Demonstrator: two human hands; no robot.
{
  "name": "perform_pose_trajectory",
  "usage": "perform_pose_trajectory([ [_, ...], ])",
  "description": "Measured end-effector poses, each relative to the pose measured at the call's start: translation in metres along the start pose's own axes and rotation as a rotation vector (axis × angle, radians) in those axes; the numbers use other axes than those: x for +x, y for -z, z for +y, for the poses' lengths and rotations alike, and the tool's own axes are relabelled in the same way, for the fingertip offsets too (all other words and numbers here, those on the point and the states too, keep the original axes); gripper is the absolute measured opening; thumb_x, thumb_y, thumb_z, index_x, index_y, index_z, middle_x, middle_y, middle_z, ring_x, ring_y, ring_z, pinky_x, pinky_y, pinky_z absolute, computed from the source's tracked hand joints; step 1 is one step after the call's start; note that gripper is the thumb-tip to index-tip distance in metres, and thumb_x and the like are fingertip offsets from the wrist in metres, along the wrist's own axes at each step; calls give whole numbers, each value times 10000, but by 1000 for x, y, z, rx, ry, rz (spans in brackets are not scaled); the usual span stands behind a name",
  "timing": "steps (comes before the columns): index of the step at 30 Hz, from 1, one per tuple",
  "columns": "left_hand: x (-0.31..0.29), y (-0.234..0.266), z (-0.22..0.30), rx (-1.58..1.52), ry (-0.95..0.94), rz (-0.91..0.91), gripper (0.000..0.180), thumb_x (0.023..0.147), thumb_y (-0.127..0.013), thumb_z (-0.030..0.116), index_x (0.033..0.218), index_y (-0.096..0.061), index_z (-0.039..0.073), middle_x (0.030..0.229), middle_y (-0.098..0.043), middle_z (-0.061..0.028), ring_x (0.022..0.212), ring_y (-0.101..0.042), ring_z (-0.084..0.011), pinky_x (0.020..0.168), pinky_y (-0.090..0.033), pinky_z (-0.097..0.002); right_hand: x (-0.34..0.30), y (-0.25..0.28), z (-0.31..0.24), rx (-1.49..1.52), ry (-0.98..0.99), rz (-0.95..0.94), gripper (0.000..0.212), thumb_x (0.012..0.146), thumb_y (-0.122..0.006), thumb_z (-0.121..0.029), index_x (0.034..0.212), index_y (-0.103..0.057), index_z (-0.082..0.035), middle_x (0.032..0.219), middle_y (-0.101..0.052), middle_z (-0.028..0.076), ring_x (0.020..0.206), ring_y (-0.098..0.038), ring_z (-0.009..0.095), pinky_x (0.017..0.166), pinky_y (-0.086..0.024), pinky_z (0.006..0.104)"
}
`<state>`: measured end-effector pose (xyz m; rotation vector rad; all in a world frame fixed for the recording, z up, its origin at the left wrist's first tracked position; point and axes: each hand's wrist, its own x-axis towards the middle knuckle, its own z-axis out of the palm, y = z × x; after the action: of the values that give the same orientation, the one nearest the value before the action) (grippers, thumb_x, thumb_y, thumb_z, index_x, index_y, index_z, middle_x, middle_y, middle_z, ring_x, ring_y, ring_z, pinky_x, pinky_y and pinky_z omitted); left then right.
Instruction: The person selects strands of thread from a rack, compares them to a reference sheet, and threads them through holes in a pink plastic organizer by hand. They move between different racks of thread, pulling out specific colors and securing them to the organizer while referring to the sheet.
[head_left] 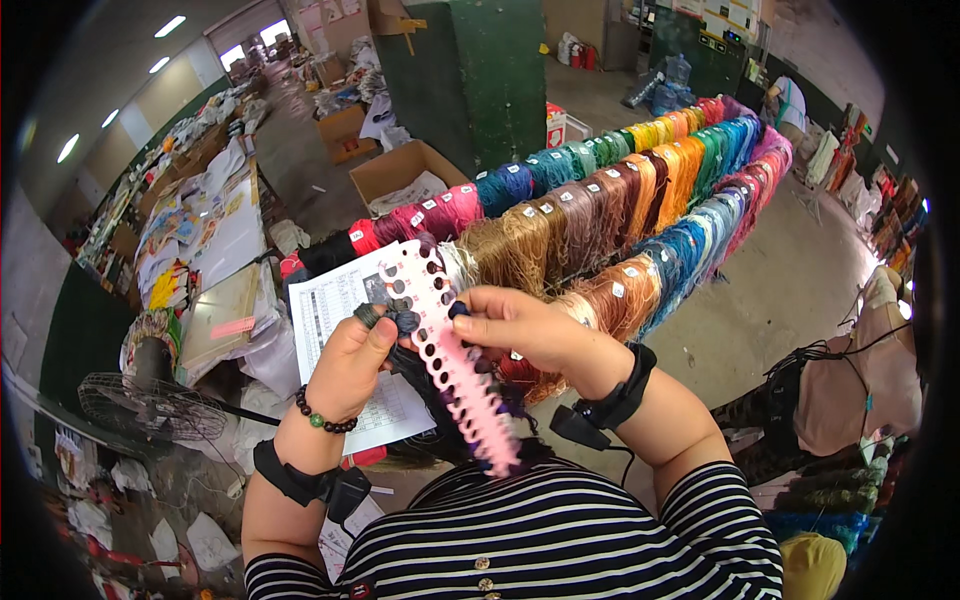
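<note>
Pink holed strip (452,362) lies between left grip (347,362) and right grip (518,325), long axis slanting toward torso (530,525). Left pinches grey-blue thread (405,322); right pinches navy thread (459,310).

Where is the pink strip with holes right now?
In the head view, the pink strip is just left of centre, slanting down between the left hand and the right hand.

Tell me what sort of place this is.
Probably a thread or embroidery workshop: thread skeins hang in long, colour-grouped rows, with a pink hole-edged card and a printed sheet nearby.
</note>
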<state>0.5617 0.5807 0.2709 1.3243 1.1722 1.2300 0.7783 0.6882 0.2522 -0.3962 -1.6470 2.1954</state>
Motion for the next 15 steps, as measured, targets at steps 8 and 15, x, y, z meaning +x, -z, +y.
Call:
perform_pose_trajectory([
  [8,2,4,-12,-12,-58,91,374,979,-544,424,969,-650,65,780,-604,57,649,-461,-18,588,-359,-190,-3,-8,35,-17,102,71,287,945,-628,-296,1064,-640,-35,886,-628,-42,752,-522,48,650,-438,223],
  [15,1,20,-11,387,215,23,325,920,-663,238,1109,-619,-23,905,-671,-45,820,-601,-105,752,-490,-266,-16,-4,25,-756,272,457,243,941,-612,-170,1120,-590,-7,899,-590,13,791,-513,87,692,-459,264],
])
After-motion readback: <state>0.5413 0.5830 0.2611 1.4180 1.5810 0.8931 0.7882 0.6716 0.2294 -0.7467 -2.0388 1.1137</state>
